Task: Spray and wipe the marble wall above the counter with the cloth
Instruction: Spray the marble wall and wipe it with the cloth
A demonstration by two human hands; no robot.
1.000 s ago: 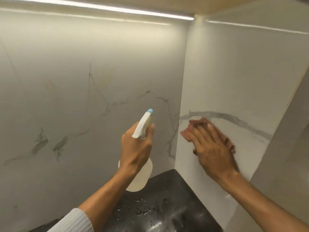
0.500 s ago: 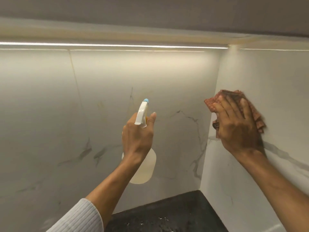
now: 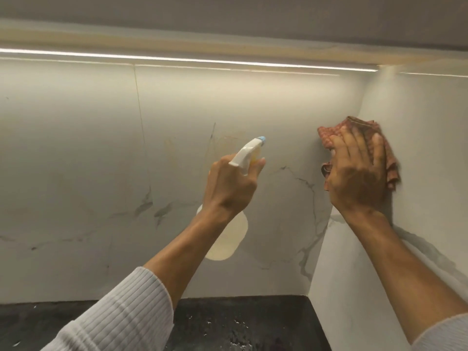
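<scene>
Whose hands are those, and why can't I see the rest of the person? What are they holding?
There is no machine here, just a person cleaning. The camera sits on their head and looks forward and down, so you see only their arms. The left hand grips a spray bottle with a blue tip, held up in front of the back marble wall. The right hand presses a reddish cloth flat against the side wall, close to the corner. Below lies a dark counter, speckled with what look like drops. The bright line up top is a light strip.
</scene>
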